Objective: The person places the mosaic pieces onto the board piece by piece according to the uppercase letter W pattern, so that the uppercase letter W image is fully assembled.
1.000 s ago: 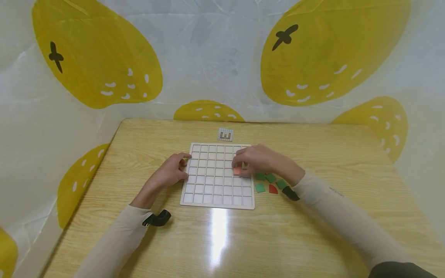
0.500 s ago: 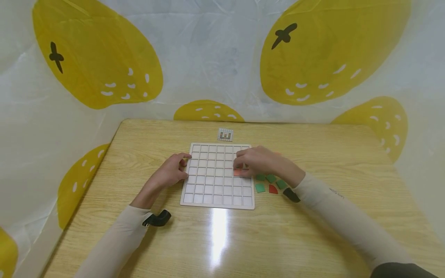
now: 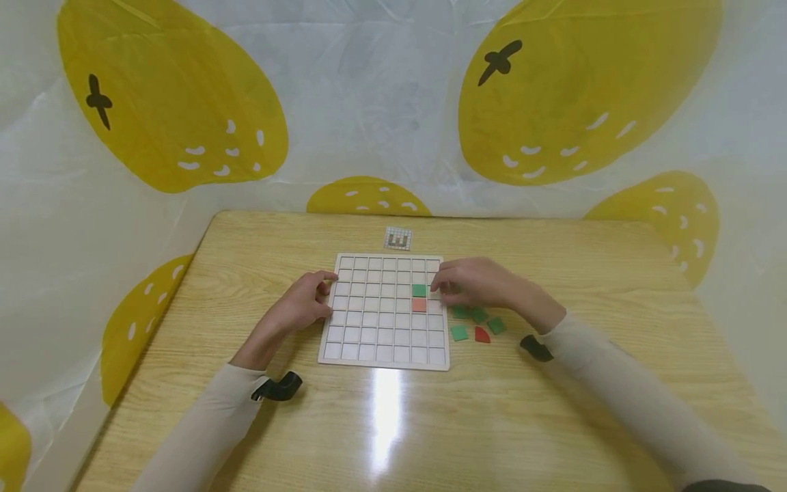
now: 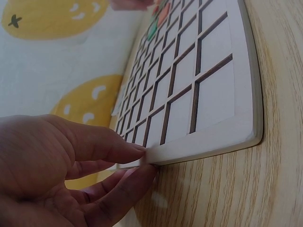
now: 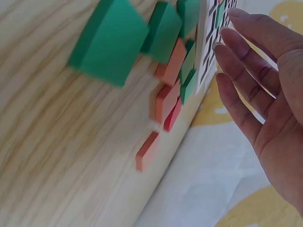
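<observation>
While our left hand (image 3: pixel 300 301) steadies the board (image 3: pixel 384 365) by its left rim, our right hand (image 3: pixel 475 281) hangs over the right rim. The left fingers are narrow on that rim; the right fingers are loosely spread, with nothing between them. The board lies flat on the tabletop (image 3: pixel 492 424), toward its far edge and nearer its far left corner than its far right. A small card (image 3: pixel 398 238), printed with a grid pattern, lies between the board and that edge. Two tiles sit in the board's second column from the right: a green tile (image 3: pixel 419 290) and, in the next square toward the tabletop's near edge, an orange tile (image 3: pixel 419 305). Both look seated, though we cannot tell whether they are quite flush. Toward the tabletop's right edge lie loose green tiles (image 3: pixel 459 333), a round-sided red tile (image 3: pixel 482 335) and loose orange tiles (image 5: pixel 165 101). In our judgement, we do best to check the card, pinch each tile by opposite sides, square it over its cell and press lightly, bracing the board without lifting it.
</observation>
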### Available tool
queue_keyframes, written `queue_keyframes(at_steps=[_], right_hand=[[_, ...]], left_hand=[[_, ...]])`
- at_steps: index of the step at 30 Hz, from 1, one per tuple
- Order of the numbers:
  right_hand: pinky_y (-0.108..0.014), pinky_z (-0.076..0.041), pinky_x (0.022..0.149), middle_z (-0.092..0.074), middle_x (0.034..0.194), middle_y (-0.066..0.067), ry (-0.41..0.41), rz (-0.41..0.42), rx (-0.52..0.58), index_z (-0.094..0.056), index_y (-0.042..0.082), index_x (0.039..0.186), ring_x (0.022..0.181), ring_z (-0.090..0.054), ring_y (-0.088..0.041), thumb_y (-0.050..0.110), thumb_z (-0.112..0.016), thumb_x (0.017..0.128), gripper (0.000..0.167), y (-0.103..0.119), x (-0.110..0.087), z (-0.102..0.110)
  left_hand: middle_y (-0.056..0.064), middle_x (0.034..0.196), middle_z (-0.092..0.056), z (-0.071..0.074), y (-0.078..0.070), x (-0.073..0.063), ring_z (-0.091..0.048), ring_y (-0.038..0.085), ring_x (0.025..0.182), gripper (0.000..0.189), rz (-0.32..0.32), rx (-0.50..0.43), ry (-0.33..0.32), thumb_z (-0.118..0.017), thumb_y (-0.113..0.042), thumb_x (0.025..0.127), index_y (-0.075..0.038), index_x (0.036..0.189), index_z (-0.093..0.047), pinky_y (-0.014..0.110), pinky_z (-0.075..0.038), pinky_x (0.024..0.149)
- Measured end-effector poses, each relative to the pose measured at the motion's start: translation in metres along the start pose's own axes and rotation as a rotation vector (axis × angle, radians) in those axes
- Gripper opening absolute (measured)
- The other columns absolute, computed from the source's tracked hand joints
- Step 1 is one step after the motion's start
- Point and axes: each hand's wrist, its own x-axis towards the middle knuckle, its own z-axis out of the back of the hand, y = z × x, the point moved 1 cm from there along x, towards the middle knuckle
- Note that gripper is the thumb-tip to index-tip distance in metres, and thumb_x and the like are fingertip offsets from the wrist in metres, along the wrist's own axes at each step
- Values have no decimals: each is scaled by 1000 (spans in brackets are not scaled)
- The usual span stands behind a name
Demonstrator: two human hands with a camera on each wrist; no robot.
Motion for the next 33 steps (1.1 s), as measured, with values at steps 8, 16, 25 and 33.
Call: queue_keyframes(at_steps=[8,16,25,33], right_hand=[[-35,-55,76,-69,98,5,-15,-55,18,-76,15,108,83,-63,-10,18,-78,87,22,-13,-19,4],[-36,-55,75,-70,99,2,-22,-78,24,-77,12,107,83,-64,-12,15,-81,86,21,-25,-33,14],[-38,-55,76,-71,98,3,-30,-135,8,-77,15,104,86,-67,-17,19,-80,87,17,-39,-49,22],[-43,-55,79,-72,102,-1,-33,-157,-10,-76,12,104,91,-68,-21,10,-81,84,21,-53,-58,25]], left_hand=[[20,120,-51,2,-2,-1,-50,27,95,66,12,6,12,-69,10,86,-1,147,-47,31,-48,70],[20,122,-50,3,-3,1,-50,28,97,66,11,1,19,-68,11,87,-1,148,-46,31,-48,70],[21,122,-50,4,-4,1,-50,28,97,66,19,7,20,-68,11,86,-1,147,-46,31,-48,70],[21,123,-51,5,-6,0,-51,28,97,67,27,-4,27,-68,10,87,-2,148,-45,31,-48,70]])
